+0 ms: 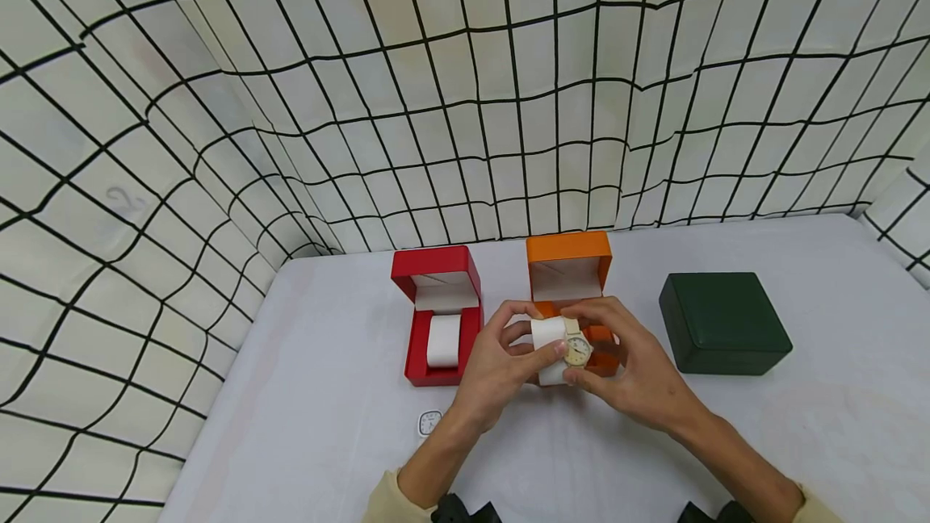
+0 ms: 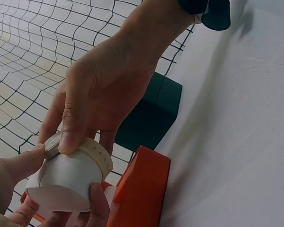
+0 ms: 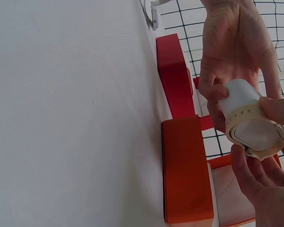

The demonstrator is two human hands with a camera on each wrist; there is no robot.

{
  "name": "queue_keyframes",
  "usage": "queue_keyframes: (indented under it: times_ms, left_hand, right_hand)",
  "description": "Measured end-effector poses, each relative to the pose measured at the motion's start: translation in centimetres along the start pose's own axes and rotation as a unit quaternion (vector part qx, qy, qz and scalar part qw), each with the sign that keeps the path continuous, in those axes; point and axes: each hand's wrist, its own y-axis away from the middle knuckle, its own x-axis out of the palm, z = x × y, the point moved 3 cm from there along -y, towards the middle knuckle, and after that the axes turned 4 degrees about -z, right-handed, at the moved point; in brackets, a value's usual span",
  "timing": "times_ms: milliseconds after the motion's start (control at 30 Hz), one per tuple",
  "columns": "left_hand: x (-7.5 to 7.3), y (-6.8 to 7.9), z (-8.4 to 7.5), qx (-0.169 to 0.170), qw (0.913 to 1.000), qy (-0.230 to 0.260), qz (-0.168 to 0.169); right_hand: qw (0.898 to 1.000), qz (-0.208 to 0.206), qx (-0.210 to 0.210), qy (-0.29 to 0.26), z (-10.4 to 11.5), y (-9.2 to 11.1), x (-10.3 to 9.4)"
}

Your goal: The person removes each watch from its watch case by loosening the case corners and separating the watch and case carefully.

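Above the open orange watch box [image 1: 569, 248], both hands hold a white watch cushion [image 1: 546, 333] with a cream-strapped watch [image 1: 577, 349] around one end. My left hand [image 1: 488, 374] grips the cushion, its thumb touching the watch's edge. At the other end, my right hand [image 1: 643, 374] pinches the watch with thumb and fingers. Seen in the left wrist view, the strap [image 2: 98, 156] wraps the cushion [image 2: 66, 182]. The right wrist view shows the strap's holes and the cushion's end inside the loop of the watch [image 3: 251, 125].
Left of the orange box, an open red watch box [image 1: 412, 345] holds a white cushion [image 1: 443, 341]. A closed dark green box [image 1: 726, 321] stands on the right. A small square dial [image 1: 429, 423] lies near my left forearm. Black netting [image 1: 508, 103] borders the white table [image 1: 327, 394].
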Motion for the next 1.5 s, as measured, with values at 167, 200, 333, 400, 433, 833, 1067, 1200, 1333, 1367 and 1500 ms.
queue_keyframes:
  times_ms: [167,200,333,400,433,833,1067,1200,1333,1367,1500]
  left_hand:
    - [-0.03,-0.07,0.07,-0.004,1.0,-0.002,0.002]
    - [-0.03,-0.08,0.09,-0.004,1.0,-0.004,0.001]
    - [0.02,-0.05,0.08,-0.007,1.0,-0.006,-0.001]
    - [0.05,-0.06,0.07,-0.008,0.9999,-0.005,-0.003]
    - [0.06,-0.06,0.06,-0.008,0.9999,-0.005,-0.004]
    - [0.18,-0.22,-0.2,-0.006,0.9999,0.01,-0.008]
    - [0.16,-0.06,-0.34,-0.005,0.9992,0.037,0.013]
    - [0.14,-0.07,-0.23,-0.007,0.9991,0.039,0.013]
    - [0.12,-0.08,-0.15,-0.012,0.9991,0.04,-0.001]
    - [0.11,-0.09,-0.14,-0.013,0.9991,0.04,-0.006]
    - [0.06,-0.15,-0.14,-0.015,0.9988,0.041,-0.023]
  right_hand:
    - [1.0,0.0,0.0,-0.009,-0.15,-0.01,-0.06]
    - [1.0,0.004,-0.002,-0.018,-0.19,-0.01,-0.06]
    - [0.998,0.018,-0.009,-0.063,-0.18,0.02,-0.09]
    - [0.996,0.021,-0.013,-0.082,-0.15,0.04,-0.09]
    - [0.996,0.021,-0.013,-0.088,-0.13,0.05,-0.1]
    - [0.998,-0.015,0.033,-0.044,-0.26,0.23,-0.34]
    - [0.998,-0.031,0.039,-0.031,0.0,0.21,-0.53]
    - [0.998,-0.039,0.038,-0.026,0.02,0.21,-0.56]
    - [0.998,-0.045,0.036,-0.027,0.0,0.25,-0.56]
    - [0.998,-0.044,0.039,-0.03,-0.01,0.27,-0.56]
    - [0.997,-0.034,0.063,-0.032,0.0,0.44,-0.53]
